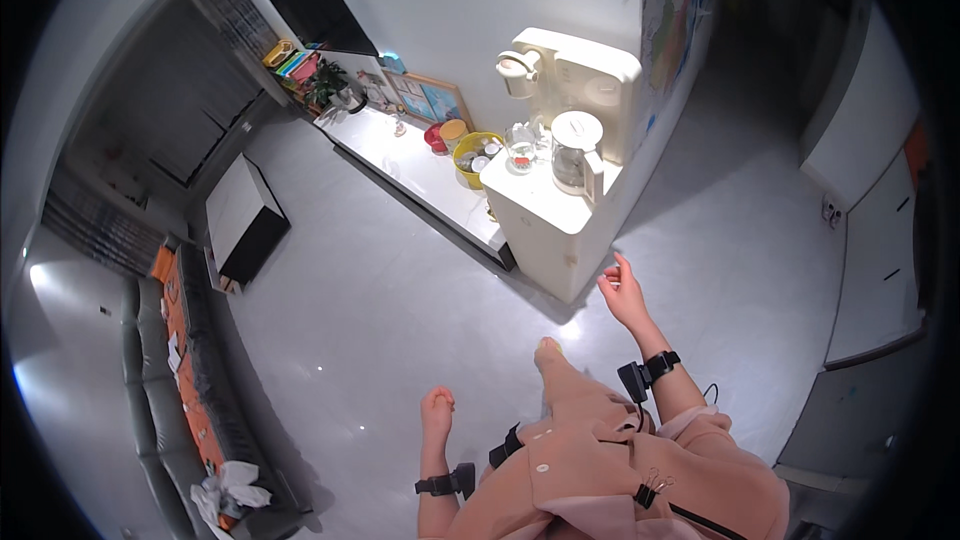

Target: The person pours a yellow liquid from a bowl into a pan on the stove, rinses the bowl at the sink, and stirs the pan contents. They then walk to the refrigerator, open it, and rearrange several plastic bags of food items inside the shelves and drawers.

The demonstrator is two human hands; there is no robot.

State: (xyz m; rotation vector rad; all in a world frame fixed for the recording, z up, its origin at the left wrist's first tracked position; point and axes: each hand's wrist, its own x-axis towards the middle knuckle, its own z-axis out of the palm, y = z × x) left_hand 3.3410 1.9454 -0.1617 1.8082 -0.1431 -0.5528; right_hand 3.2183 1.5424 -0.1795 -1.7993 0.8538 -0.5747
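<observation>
My left hand (437, 411) hangs over the grey floor with its fingers curled in, and nothing shows in it. My right hand (624, 298) is stretched forward, empty, its fingers loosely apart. It is nearest to the front corner of a cream water dispenser cabinet (551, 255), though I cannot tell whether it touches. On the cabinet's white top stand a glass kettle (574, 157) with a white lid and handle, and a clear glass vessel (520, 146) with something red near its base. The dispenser's upright back panel (592, 82) carries a spout unit (517, 73).
A low white-topped TV cabinet (405, 172) runs left from the dispenser, bearing a yellow basket (469, 174), a framed picture (427, 97) and a potted plant (328, 82). A coffee table (240, 210) and a dark sofa (150, 390) stand left. White cabinets (874, 262) line the right.
</observation>
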